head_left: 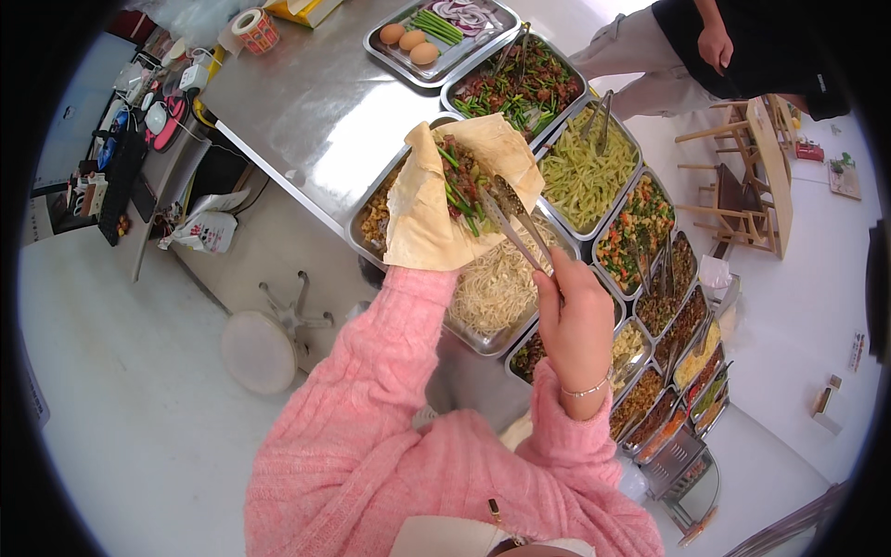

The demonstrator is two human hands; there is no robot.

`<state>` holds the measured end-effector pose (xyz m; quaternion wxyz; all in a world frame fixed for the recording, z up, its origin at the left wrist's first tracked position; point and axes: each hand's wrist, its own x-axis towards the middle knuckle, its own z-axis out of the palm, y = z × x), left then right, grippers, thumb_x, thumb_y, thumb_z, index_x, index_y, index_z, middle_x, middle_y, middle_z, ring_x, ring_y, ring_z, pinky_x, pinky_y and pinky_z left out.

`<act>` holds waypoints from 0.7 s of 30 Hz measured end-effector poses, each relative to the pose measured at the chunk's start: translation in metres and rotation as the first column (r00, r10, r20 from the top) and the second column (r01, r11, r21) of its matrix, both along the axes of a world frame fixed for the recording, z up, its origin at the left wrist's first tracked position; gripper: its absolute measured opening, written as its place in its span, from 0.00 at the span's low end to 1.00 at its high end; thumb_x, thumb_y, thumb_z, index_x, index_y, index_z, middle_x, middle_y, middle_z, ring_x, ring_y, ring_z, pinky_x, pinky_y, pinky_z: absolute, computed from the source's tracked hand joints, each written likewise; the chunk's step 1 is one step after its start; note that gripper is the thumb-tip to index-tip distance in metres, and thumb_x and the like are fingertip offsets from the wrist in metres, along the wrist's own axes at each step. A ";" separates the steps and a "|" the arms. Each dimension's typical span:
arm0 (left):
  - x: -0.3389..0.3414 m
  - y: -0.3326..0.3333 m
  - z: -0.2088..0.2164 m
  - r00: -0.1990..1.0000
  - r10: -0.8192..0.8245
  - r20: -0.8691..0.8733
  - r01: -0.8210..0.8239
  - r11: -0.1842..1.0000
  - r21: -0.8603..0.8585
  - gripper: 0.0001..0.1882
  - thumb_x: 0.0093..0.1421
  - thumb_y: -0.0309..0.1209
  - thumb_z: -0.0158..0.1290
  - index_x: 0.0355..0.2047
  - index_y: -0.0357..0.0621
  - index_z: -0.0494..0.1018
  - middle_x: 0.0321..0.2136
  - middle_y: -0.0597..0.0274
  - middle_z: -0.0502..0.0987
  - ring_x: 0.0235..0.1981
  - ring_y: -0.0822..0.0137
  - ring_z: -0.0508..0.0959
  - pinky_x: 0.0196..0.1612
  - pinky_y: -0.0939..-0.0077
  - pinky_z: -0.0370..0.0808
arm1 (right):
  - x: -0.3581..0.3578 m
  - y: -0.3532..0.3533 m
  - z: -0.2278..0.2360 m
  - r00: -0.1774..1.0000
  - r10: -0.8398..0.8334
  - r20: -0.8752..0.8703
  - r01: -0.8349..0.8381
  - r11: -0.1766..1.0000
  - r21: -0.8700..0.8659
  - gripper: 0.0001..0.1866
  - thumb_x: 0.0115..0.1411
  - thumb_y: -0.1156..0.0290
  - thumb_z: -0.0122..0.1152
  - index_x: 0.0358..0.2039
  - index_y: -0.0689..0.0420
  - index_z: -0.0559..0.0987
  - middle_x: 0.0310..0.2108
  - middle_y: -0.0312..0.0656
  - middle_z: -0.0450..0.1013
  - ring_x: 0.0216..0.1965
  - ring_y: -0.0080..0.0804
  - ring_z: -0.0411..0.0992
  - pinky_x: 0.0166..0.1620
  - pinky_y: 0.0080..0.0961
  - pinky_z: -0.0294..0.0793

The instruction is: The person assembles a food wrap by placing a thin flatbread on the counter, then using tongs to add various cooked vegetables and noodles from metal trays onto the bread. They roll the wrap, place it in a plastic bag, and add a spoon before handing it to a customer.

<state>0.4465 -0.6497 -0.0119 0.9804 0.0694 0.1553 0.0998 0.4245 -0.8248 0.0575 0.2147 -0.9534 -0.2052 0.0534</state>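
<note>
A thin, pale flatbread (415, 215) rests over my left hand, its sides folded up around a filling. The hand itself is hidden beneath it; only the pink left sleeve (394, 325) shows, reaching up to its lower edge. Green stalks and brown meat pieces (461, 181) lie in the fold. My right hand (577, 325) is closed around metal tongs (524, 243), whose tips reach into the filling at the flatbread's right side. Below the flatbread sits a metal tray of pale bean sprouts (494, 288).
Trays of shredded green vegetable (585, 176), meat with green stalks (520, 88) and diced mixed vegetables (639, 218) line the right side. A tray with eggs (422, 53) stands on the steel table (288, 121). A person (691, 46) stands beyond; a round stool (260, 353) is at left.
</note>
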 end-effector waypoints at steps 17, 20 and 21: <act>0.005 0.005 -0.019 0.967 0.103 -0.234 -0.092 0.994 0.058 0.36 0.69 0.64 0.45 0.59 0.43 0.71 0.52 0.57 0.78 0.51 0.60 0.80 0.52 0.59 0.80 | -0.029 0.006 -0.060 0.999 0.006 0.037 -0.010 0.994 0.107 0.17 0.65 0.70 0.63 0.53 0.57 0.78 0.31 0.47 0.74 0.27 0.51 0.75 0.27 0.41 0.75; 0.001 0.015 -0.029 0.958 0.170 -0.232 -0.127 0.974 0.190 0.37 0.70 0.63 0.43 0.60 0.42 0.70 0.53 0.59 0.78 0.52 0.62 0.79 0.56 0.61 0.78 | -0.022 0.008 -0.056 0.999 0.050 -0.002 -0.049 0.992 0.112 0.17 0.65 0.70 0.63 0.54 0.57 0.78 0.30 0.46 0.73 0.26 0.49 0.75 0.28 0.39 0.74; -0.001 0.021 -0.031 0.968 0.156 -0.195 -0.120 0.976 0.181 0.37 0.70 0.63 0.43 0.61 0.41 0.70 0.53 0.59 0.78 0.53 0.62 0.79 0.57 0.62 0.77 | -0.013 0.007 -0.054 0.998 0.055 -0.012 -0.052 0.984 0.168 0.17 0.65 0.70 0.63 0.54 0.57 0.78 0.29 0.46 0.73 0.26 0.48 0.75 0.28 0.38 0.74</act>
